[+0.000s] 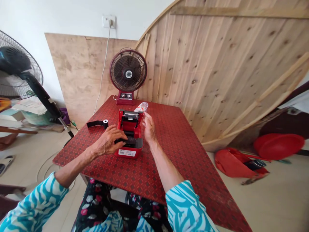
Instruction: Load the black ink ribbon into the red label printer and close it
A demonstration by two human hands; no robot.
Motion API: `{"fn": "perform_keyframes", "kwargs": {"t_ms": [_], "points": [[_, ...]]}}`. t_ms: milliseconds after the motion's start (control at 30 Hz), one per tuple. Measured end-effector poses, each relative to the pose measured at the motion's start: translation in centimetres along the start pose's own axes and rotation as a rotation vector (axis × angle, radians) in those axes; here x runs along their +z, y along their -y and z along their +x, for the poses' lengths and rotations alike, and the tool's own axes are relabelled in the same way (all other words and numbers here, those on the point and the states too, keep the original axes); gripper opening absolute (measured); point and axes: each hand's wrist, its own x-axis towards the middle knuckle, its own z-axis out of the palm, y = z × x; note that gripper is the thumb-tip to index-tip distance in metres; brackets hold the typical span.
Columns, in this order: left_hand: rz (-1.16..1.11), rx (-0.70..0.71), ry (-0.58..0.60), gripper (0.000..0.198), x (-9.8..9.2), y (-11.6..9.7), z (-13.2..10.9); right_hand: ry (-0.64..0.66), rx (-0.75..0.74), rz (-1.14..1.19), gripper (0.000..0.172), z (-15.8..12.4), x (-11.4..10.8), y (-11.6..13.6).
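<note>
A red and black device (130, 152) with its lid raised stands on the red patterned table (169, 154). My left hand (109, 139) reaches over its left side, fingers bent onto the black part inside; whether they grip anything is hidden. Beside the raised lid, on the right, is my right hand (149, 127), its fingers curled near the lid's edge; what they hold, if anything, is too small to tell. A black roll with a white core (105, 123) stands left of the device, its black strip trailing to the left.
Behind the device, a clear plastic bottle (142, 107) lies on the table. A dark red fan (128, 74) stands at the table's back edge. At the left is a larger floor fan (29, 71). A red bag (233, 162) lies on the floor to the right.
</note>
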Motion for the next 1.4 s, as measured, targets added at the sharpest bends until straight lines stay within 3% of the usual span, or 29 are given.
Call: {"fn": "perform_keyframes", "kwargs": {"t_ms": [333, 700, 1167, 1400], "points": [[0.05, 0.103, -0.029, 0.032, -0.6, -0.7, -0.6, -0.008, -0.04, -0.062, 0.046, -0.3, -0.1, 1.2], [0.058, 0.15, -0.161, 0.011, 1.0, -0.9, -1.5, -0.048, -0.03, -0.057, 0.046, 0.0, 0.2, 0.7], [0.075, 0.202, -0.189, 0.013, 0.7, -1.4, -2.8, -0.028, -0.046, -0.066, 0.041, -0.1, 0.0, 1.3], [0.121, 0.253, -0.261, 0.016, 1.1, -1.1, -3.1, -0.005, -0.159, -0.171, 0.037, -2.8, -1.1, 2.1]]}}
